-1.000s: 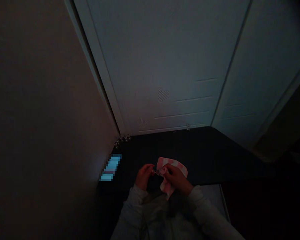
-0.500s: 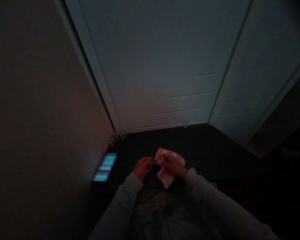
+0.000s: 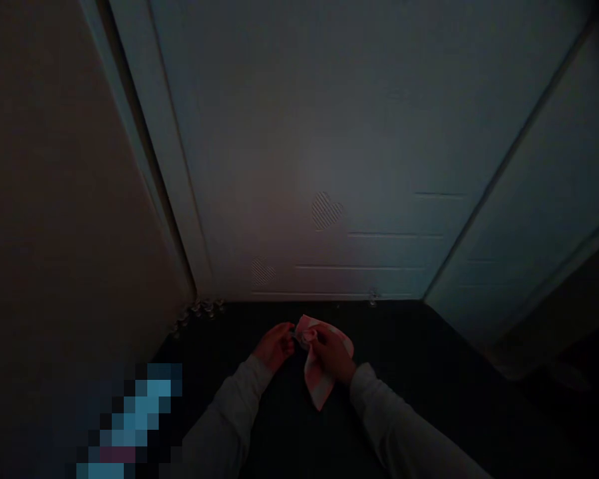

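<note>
A pink and white patterned cloth (image 3: 319,386) is bunched near the middle of the dark surface. My right hand (image 3: 333,352) is closed on it, with fingers pinching its gathered part and a loose end hanging down. Just left of the cloth, my left hand (image 3: 278,344) has its fingers pressed together on a small, thin shiny thing at the cloth's left edge. That thing is too small and dark to make out.
Several small clear objects (image 3: 207,307) stand in the back left corner of the dark surface (image 3: 404,359). Another small clear object (image 3: 373,297) stands by the pale panel (image 3: 289,146). A glowing pixelated patch (image 3: 134,416) lies at the lower left.
The view has shifted, so the panel's hearts and the corner objects appear lower. Both hands and the cloth appear slightly further left and lower. The cloth's loose end now hangs narrower.
</note>
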Demonstrator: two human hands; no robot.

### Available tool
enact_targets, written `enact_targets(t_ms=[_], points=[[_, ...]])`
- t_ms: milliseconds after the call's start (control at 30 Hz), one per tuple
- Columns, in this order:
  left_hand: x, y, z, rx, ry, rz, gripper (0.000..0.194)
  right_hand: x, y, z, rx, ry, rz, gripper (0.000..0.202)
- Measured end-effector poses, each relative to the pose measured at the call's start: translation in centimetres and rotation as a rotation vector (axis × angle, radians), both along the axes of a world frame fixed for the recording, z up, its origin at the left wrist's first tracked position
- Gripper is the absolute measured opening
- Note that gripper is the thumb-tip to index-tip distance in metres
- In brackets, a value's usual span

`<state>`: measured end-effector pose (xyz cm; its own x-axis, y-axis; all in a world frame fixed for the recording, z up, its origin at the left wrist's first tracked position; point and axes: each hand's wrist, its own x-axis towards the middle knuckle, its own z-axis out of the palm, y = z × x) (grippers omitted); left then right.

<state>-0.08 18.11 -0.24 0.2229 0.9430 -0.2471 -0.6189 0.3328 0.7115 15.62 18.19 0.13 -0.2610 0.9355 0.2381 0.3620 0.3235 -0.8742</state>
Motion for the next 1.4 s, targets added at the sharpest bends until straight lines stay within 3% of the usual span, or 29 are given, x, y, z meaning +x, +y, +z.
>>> enact_targets(t_ms=[133, 300, 433, 633, 867, 1400], points=[[0.3, 1.9, -0.1, -0.004, -0.080, -0.046, 0.020, -0.3, 1.7, 0.2, -0.049, -0.026, 0.024, 0.015], [0.5, 4.3, 0.1, 0.024, -0.059, 0.009, 0.022, -0.7, 3.7, -0.1, -0.069, -0.033, 0.025, 0.012], [0.5, 5.2, 0.2, 0.038, -0.039, -0.056, 0.022, -0.8, 4.0, -0.3, -0.055, -0.018, 0.002, 0.012], [0.8, 5.2, 0.1, 0.065, 0.010, -0.099, 0.019, -0.5, 3.5, 0.4, -0.077, 0.014, -0.026, 0.014], [0.8, 5.1, -0.1, 0.095, 0.024, -0.113, 0.017, -0.2, 3.5, 0.4, -0.024, 0.034, 0.067, 0.020], [0.5, 5.1, 0.6, 0.010, -0.004, -0.160, 0.020, -0.2, 3.8, 0.4, -0.092, 0.043, 0.073, 0.020]])
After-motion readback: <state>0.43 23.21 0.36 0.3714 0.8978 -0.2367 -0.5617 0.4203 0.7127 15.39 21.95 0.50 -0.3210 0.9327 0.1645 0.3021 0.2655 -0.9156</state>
